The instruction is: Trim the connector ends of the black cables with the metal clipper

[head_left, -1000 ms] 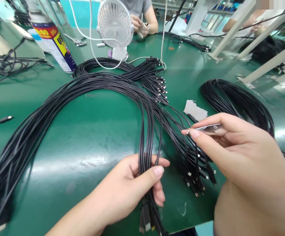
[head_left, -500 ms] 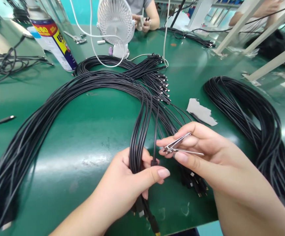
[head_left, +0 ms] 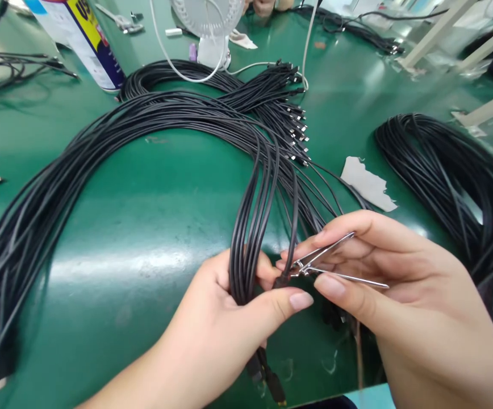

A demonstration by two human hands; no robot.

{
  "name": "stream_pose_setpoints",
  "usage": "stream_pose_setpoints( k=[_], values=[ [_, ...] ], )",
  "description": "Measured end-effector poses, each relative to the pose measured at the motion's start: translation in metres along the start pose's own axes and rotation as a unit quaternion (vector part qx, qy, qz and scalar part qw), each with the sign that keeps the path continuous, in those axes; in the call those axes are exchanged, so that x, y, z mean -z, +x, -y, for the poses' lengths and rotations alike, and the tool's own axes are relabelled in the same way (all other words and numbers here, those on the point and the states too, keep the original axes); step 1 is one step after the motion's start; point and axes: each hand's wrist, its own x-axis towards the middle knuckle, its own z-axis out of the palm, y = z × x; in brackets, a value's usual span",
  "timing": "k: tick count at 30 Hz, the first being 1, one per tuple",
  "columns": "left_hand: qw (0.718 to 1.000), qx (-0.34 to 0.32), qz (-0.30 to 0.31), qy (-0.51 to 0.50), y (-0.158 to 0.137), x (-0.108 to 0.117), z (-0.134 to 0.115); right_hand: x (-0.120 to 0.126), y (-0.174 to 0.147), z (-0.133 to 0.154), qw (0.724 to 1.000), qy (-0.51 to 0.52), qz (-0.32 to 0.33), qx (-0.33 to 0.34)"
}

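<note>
- Green tabletop (head_left: 153, 193) is lying under everything, light glaring off it left of the clipper (head_left: 305, 268).
- R hand (head_left: 404, 278) is holding that small metal clipper btwn thumb & fingers, narrow grip, its two arms splaying twd the palm.
- L hand (head_left: 225, 321), just left of the clipper, is closing round the held cables (head_left: 240, 267), thumb lying across; connector ends (head_left: 274, 386) are sticking out nearer the viewer than the clipper.
- One single cable (head_left: 292, 233) is running apart from the rest, its collar (head_left: 281, 281) sitting right beside the clipper's tip; can't tell if they're touching.
- Cable arc (head_left: 165, 113) is sweeping from well left of the clipper, round beyond it & back twd it.
- Metal-tipped bundle (head_left: 297, 136) is lying beyond the clipper; pale scrap (head_left: 368, 184) is lying beyond & slightly R; coiled cables (head_left: 434, 159) are looping farther R.
- White fan (head_left: 208, 28) is standing far beyond the clipper, partly cropped; spray can (head_left: 91, 45) is standing far left; co-worker's hand (head_left: 266, 5) is showing blurred behind.
</note>
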Motion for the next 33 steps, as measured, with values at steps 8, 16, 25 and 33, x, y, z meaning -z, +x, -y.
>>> stream_pose_setpoints(
  k=[8, 16, 25, 33],
  values=[
    [1.0, -0.019, 0.011, -0.011, -0.0006, 0.0006, 0.0017, -0.0001, -0.0012, 0.0002, 1.0, 0.006, 0.002, -0.003],
    [1.0, -0.016, 0.003, 0.005, 0.0012, 0.0003, -0.0003, -0.0002, -0.0034, -0.0007, 1.0, 0.018, -0.005, -0.005],
    [1.0, -0.014, 0.005, 0.015, 0.0019, 0.0006, -0.0032, 0.0, -0.0048, -0.0021, 1.0, 0.015, -0.024, 0.003],
    [0.999, 0.038, -0.005, 0.026, -0.0009, 0.0015, -0.0018, 0.0021, -0.0013, -0.0027, 0.998, 0.055, -0.021, -0.012]
  ],
)
